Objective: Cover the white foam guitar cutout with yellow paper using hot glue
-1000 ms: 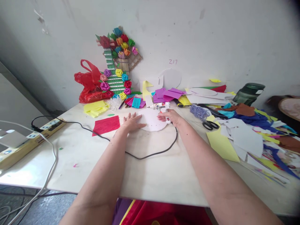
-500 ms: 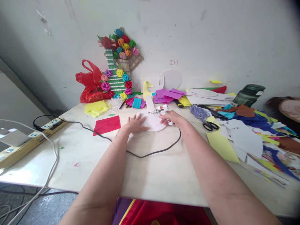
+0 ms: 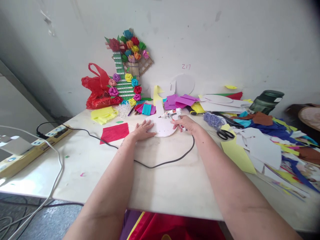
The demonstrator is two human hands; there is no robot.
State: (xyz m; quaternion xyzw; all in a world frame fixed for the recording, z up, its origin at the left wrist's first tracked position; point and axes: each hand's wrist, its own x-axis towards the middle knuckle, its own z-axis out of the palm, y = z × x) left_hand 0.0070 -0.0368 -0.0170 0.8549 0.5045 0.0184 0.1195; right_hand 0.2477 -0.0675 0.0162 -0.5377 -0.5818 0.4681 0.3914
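My right hand (image 3: 184,124) is wrapped round a white glue gun (image 3: 172,114), its nozzle pointing left over a white card shape (image 3: 163,128). The shape is a rounded disc with a narrow strip (image 3: 160,108) reaching toward the wall. My left hand (image 3: 144,130) lies flat with fingers spread on the left edge of the disc. A black cord (image 3: 160,166) loops across the table from the glue gun toward the left. Left of my left hand lies a red crepe paper piece (image 3: 114,132).
A power strip (image 3: 42,143) runs along the left edge. Paper flowers on a green guitar shape (image 3: 123,86) lean on the wall beside a red bag (image 3: 97,90). At right are scissors (image 3: 225,134), purple yarn (image 3: 212,120), paper scraps (image 3: 265,150) and a dark green bottle (image 3: 267,101).
The glue gun's nozzle has shifted slightly up and right over the disc. The card disc and my left hand have moved slightly away from me.
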